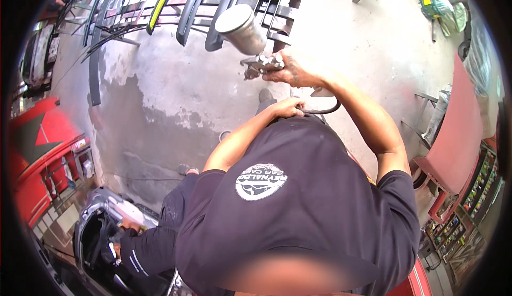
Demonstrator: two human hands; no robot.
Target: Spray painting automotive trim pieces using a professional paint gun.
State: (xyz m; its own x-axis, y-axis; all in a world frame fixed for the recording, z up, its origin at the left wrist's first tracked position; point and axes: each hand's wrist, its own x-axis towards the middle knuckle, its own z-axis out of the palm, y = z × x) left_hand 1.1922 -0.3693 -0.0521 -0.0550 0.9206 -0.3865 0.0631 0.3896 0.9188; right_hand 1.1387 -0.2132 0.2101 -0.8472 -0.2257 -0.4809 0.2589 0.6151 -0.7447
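Observation:
My right hand [295, 73] is closed round the handle of a metal spray gun [261, 65], held out in front of my body. A silvery paint cup [246, 32] with a pale round lid sits on the gun and tilts to the left. Close to my waist, my left hand [288, 107] is closed on a dark air hose [322, 111]. The hose curves up towards my right wrist, where the forearm hides its upper end. My right thumb and fingertips are partly hidden behind the gun.
Ahead, long trim strips [194, 10], one yellow, lie across a rack. At lower left a person in dark clothes [149, 248] bends over a car bumper [98, 210]. Red panels [50, 136] stand at left, a pinkish-red panel [453, 141] at right. The concrete floor [154, 109] has dark patches.

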